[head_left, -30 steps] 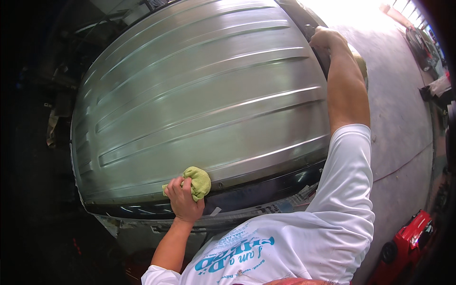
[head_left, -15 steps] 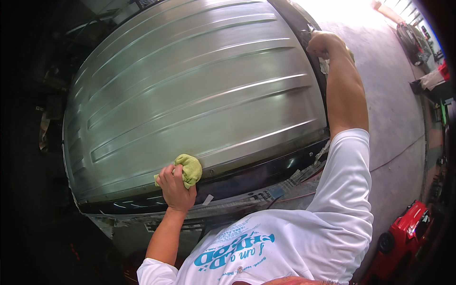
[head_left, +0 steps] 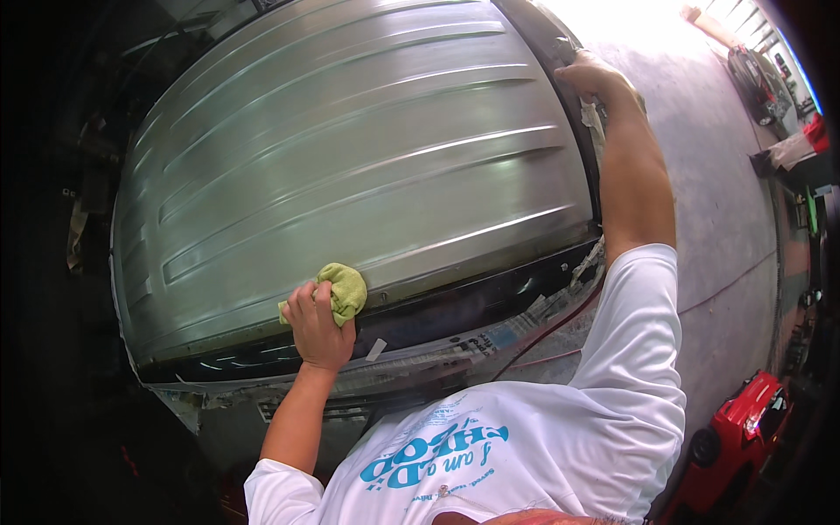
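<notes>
Grey floor (head_left: 713, 210) runs along the right of the ribbed metal panel (head_left: 367, 188), and a red car (head_left: 744, 429) sits beyond the panel's near right corner. At the panel's near edge, my left hand (head_left: 319, 328) is closed around a bunched yellow-green cloth (head_left: 348, 293). I judge it light, soft and hard to damage, best taken by its gathered folds so the rounded side meets the panel. My right hand (head_left: 597, 77) is by the panel's right edge, toward its far end; I can't tell what it grips, if anything
</notes>
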